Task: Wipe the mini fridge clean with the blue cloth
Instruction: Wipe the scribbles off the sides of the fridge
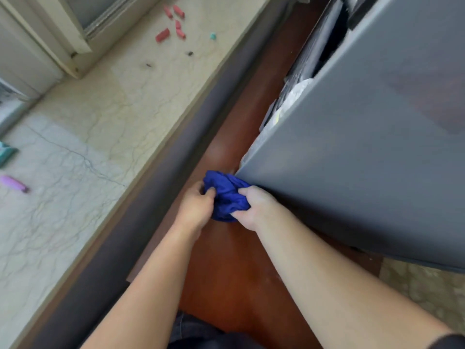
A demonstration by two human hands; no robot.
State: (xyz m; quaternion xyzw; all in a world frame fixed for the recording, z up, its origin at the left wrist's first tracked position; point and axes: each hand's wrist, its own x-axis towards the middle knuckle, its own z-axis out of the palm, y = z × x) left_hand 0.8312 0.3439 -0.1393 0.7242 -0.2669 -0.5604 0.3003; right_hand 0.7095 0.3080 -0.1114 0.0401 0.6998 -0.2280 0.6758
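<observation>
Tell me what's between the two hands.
The bunched blue cloth, gripped by left hand and right hand, by the fridge corner; head view.

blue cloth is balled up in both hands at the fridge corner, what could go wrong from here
The blue cloth is wadded between the left hand and right hand, so only a small patch may touch the fridge and miss spots. It sits at the fridge's bottom corner and could snag there.

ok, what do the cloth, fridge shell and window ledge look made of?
Blue cloth: soft fabric, matte; it bunches into deep folds.
Mini fridge: grey painted metal or plastic, can't tell which; smooth, faintly reflective.
Ledge: probably marble or similar stone; beige with dark veins.
</observation>
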